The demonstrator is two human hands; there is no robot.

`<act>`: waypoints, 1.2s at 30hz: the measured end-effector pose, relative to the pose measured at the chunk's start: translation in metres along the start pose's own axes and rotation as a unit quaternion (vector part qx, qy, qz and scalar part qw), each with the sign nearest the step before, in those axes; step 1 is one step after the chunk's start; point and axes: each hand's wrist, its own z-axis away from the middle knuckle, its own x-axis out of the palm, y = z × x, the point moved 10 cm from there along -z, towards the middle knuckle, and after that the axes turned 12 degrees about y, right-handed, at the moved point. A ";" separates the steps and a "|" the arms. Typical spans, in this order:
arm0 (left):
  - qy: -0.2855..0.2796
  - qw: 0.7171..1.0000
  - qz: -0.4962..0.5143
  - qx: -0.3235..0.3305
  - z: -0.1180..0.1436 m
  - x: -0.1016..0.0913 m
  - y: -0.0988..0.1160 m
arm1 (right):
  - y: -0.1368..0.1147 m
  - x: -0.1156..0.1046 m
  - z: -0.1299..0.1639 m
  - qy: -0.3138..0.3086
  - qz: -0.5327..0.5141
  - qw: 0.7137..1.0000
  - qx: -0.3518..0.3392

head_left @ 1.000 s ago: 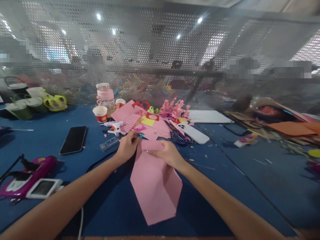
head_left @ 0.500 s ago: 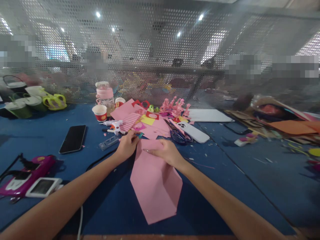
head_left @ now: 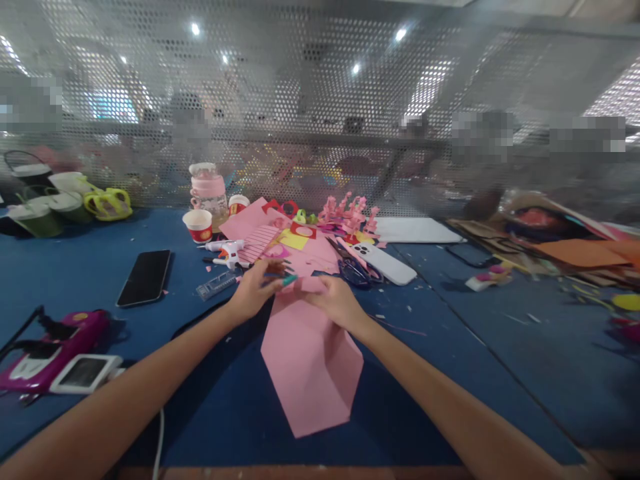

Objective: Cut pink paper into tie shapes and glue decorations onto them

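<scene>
A folded pink paper sheet (head_left: 310, 363) lies on the blue table (head_left: 440, 373) in front of me, its point toward me. My left hand (head_left: 255, 290) grips a small teal-tipped pen (head_left: 285, 281) at the sheet's far left corner. My right hand (head_left: 335, 301) presses on and pinches the sheet's far edge, fingers curled. Both hands are close together at the far end of the sheet.
A black phone (head_left: 145, 277), a clear ruler (head_left: 216, 285), a glue gun (head_left: 225, 251) and a red paper cup (head_left: 199, 225) lie left. Scissors (head_left: 354, 270), a white phone (head_left: 387, 263), and pink paper cutouts (head_left: 350, 215) sit beyond. A magenta device (head_left: 47, 347) is near left; a perforated screen (head_left: 320, 113) backs the table.
My right hand has slid up to the sheet's far edge and curled its fingers over it. The left hand shifted slightly right with the pen. The sheet moved a little.
</scene>
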 end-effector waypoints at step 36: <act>0.104 0.972 -0.197 0.070 -0.005 -0.018 0.007 | -0.008 0.001 0.004 0.028 0.037 0.998 -0.031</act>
